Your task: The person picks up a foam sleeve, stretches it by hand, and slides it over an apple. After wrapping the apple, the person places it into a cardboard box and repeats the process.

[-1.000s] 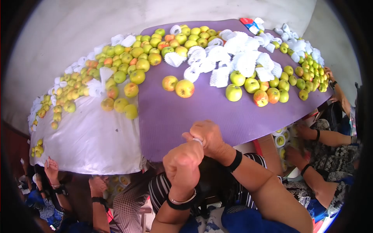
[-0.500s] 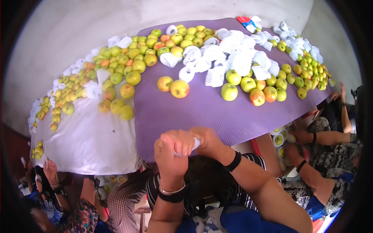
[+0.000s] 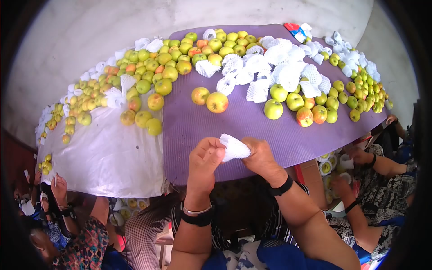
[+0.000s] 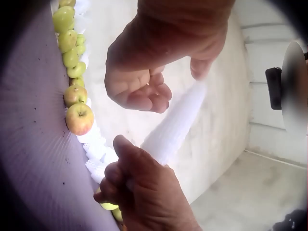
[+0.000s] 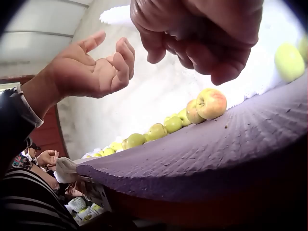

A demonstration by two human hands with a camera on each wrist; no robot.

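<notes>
A white foam net sleeve (image 3: 234,148) is held above the purple mat's front part by my right hand (image 3: 262,158), fingers curled round one end; the left wrist view shows this right hand (image 4: 147,185) gripping the sleeve (image 4: 175,127). My left hand (image 3: 201,166) is at the sleeve's other end, its fingers loosely bent and apart. In the left wrist view the left thumb is by the sleeve's tip; whether it touches cannot be told. In the right wrist view the left hand (image 5: 94,70) holds nothing, and the right hand (image 5: 202,36) is curled.
Yellow-green apples (image 3: 217,102) and a heap of foam nets (image 3: 281,63) lie on the purple mat (image 3: 202,130). More apples spread left along white sheeting (image 3: 112,153). Other people's hands and arms are at both sides, with wrapped apples (image 3: 325,168) in a box at right.
My hands were close together around the sleeve, which was mostly hidden. Now the left hand's fingers have loosened, and the sleeve shows widened between the hands.
</notes>
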